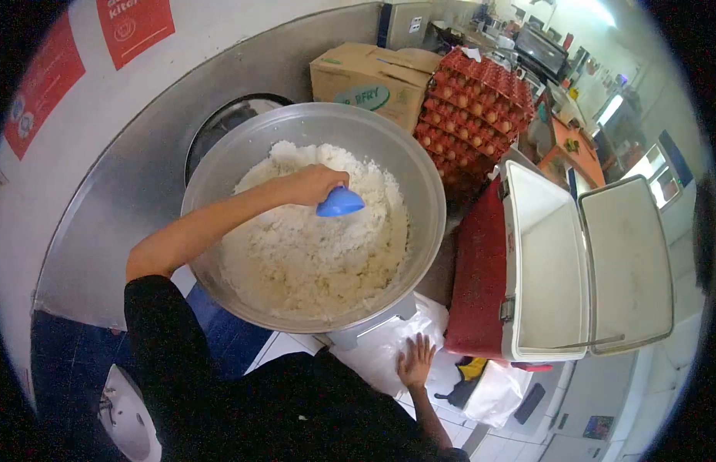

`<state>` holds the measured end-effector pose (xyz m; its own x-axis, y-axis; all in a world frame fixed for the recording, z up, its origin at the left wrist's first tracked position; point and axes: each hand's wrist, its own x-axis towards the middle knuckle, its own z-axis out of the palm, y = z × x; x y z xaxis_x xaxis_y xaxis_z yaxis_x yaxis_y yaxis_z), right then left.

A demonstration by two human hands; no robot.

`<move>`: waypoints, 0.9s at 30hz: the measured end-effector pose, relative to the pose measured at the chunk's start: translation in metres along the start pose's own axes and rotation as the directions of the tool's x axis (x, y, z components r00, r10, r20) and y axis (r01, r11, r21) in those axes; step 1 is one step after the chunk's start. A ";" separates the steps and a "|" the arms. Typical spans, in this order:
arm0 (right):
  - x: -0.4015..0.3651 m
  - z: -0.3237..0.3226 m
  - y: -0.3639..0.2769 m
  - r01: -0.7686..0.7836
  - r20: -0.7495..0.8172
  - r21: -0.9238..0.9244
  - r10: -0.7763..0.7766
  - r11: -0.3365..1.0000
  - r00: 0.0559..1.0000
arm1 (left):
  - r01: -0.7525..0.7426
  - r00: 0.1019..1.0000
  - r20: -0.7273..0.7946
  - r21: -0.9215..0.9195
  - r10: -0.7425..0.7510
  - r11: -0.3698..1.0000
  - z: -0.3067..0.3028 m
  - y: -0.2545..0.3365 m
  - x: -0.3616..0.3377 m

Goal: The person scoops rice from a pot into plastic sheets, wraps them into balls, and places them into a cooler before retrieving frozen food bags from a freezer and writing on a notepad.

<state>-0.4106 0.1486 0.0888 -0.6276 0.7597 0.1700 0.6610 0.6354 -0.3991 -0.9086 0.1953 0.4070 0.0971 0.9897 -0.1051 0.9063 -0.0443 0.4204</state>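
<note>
My left hand (321, 185) is closed around a blue plastic scoop (340, 202) above the white cooked rice (304, 266). The rice fills much of a big, wide metal pot (242, 304). Its handle end is hidden inside my fist, and only the rounded blue cup shows. Lower down, my right hand (417, 362) has its fingers spread over clear plastic sheeting (373, 356) beside the pot's base. Nothing shows in that hand.
Right of the pot stands a red cooler box (477, 285) with its white lid (631, 262) open. Behind are stacked red egg trays (477, 108) and a cardboard box (373, 77). A dark round lid (219, 127) leans at the wall. A white sink (131, 416) lies lower left.
</note>
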 end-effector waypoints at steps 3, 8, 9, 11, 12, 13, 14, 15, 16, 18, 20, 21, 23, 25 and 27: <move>0.005 -0.001 0.005 0.012 -0.011 0.007 -0.012 1.000 1.000 | -0.085 0.993 -0.075 0.123 0.094 0.989 0.013 -0.025 0.028; -0.001 -0.002 0.005 0.023 0.005 -0.001 -0.023 1.000 1.000 | 0.276 0.935 0.303 -0.296 -0.184 0.914 0.073 0.041 0.012; -0.001 -0.007 -0.001 0.006 0.023 0.016 -0.006 1.000 1.000 | 0.149 0.964 0.256 -0.294 -0.073 0.944 0.091 0.032 0.017; -0.001 -0.011 -0.001 0.005 0.014 0.029 -0.005 1.000 1.000 | 0.261 0.921 0.364 -0.319 -0.136 0.911 0.094 0.047 0.007; 0.000 -0.008 0.003 0.007 0.015 0.031 -0.008 0.999 1.000 | 0.344 0.877 0.448 -0.330 -0.175 0.879 0.080 0.066 0.003; 0.002 -0.005 0.002 0.002 0.008 0.035 -0.002 0.999 1.000 | 0.349 0.885 0.426 -0.343 -0.187 0.872 0.077 0.081 -0.004; -0.001 -0.005 0.001 -0.007 -0.009 0.035 0.007 0.999 1.000 | 0.336 0.888 0.425 -0.332 -0.179 0.881 0.074 0.092 -0.010; 0.001 -0.007 -0.001 -0.006 0.001 0.036 0.006 0.999 1.000 | 0.330 0.899 0.399 -0.337 -0.184 0.882 0.070 0.100 -0.014; 0.003 -0.008 0.000 0.000 0.017 0.034 -0.001 0.999 1.000 | 0.326 0.909 0.370 -0.349 -0.191 0.879 0.069 0.103 -0.018; 0.003 -0.009 0.001 0.003 0.018 0.044 -0.003 0.999 1.000 | 0.263 0.943 0.300 -0.399 -0.146 0.879 0.087 0.087 -0.024; -0.001 -0.008 0.003 0.049 -0.006 0.060 -0.048 0.997 0.999 | 0.388 0.895 0.400 -0.476 -0.199 0.789 0.061 0.110 -0.044; 0.001 -0.012 0.000 0.033 0.034 0.062 -0.035 0.998 0.999 | 0.398 0.892 0.404 -0.494 -0.201 0.773 0.068 0.106 -0.052; -0.004 -0.008 0.010 0.047 0.075 0.039 -0.050 0.998 0.996 | 0.314 0.928 0.337 -0.478 -0.159 0.820 0.066 0.097 -0.059; 0.002 -0.009 0.005 0.027 0.128 0.011 -0.028 1.000 0.991 | 0.193 0.967 0.245 -0.504 -0.075 0.842 0.075 0.089 -0.052; 0.008 -0.019 -0.001 0.049 0.138 -0.047 -0.042 0.998 0.990 | 0.294 0.941 0.316 -0.587 -0.120 0.754 0.074 0.093 -0.043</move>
<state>-0.4086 0.1570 0.1078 -0.7056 0.7060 0.0610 0.6479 0.6776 -0.3479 -0.7980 0.1385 0.3841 0.1125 0.8937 -0.4344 0.4705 0.3371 0.8154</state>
